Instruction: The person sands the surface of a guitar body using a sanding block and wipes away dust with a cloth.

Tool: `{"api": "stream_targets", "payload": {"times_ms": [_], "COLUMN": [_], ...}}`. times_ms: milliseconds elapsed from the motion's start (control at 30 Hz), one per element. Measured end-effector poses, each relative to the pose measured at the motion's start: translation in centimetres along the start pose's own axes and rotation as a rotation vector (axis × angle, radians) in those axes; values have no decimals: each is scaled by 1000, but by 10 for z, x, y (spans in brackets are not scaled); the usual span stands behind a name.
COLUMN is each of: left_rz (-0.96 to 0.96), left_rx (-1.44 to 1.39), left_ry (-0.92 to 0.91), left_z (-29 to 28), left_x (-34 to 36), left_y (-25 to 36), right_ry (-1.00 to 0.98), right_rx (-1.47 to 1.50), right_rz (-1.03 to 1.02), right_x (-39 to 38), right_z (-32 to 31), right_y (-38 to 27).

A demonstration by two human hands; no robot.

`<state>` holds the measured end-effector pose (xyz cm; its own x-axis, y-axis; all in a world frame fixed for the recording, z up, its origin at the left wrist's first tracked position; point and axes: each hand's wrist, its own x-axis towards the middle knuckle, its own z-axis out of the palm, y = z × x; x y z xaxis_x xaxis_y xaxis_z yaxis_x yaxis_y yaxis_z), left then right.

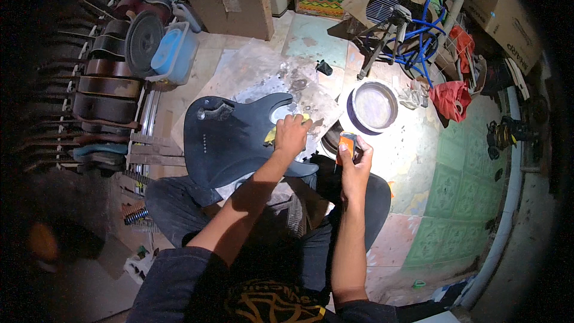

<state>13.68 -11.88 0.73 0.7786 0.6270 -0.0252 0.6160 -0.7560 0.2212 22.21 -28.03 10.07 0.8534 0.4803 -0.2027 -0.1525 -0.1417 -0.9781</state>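
A matte black electric guitar body [230, 137] lies flat in front of me over my lap, with cut-outs and a row of small holes. My left hand [291, 136] is closed on a yellow cloth [271, 136] and presses it on the body near the neck end, beside a pale round patch [281, 112]. To the right of the body, my right hand [357, 164] grips a small orange and black block-like object [347, 142], held up off the floor. Its exact kind does not show.
A round basin [373, 106] stands beyond my right hand. Several guitar bodies [110, 85] hang in a row at left, next to a clear tub [190, 54] with a blue lid. A blue hose [427, 42], a red cloth [449, 100] and cardboard [499, 18] lie at far right.
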Motion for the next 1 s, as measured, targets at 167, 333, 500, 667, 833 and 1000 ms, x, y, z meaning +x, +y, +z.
{"api": "stream_targets", "payload": {"times_ms": [167, 333, 500, 667, 833, 1000], "left_rz": [7, 420, 240, -422, -372, -5], "left_rx": [-236, 76, -25, -171, 82, -19], "left_ry": [90, 330, 521, 625, 418, 263], "left_z": [-10, -24, -48, -67, -34, -37], "left_x": [22, 33, -4, -56, -102, -115], "left_y": [-21, -52, -146, -199, -157, -93], "right_ry": [-12, -44, -65, -91, -141, -165], "right_rx": [63, 98, 153, 157, 144, -26], "right_rz": [47, 58, 60, 66, 93, -11], "right_x": [-3, -6, -9, -9, -18, -7], "right_z": [2, 4, 10, 10, 27, 25], "right_y": [-10, -19, -24, -26, -36, -11]}}
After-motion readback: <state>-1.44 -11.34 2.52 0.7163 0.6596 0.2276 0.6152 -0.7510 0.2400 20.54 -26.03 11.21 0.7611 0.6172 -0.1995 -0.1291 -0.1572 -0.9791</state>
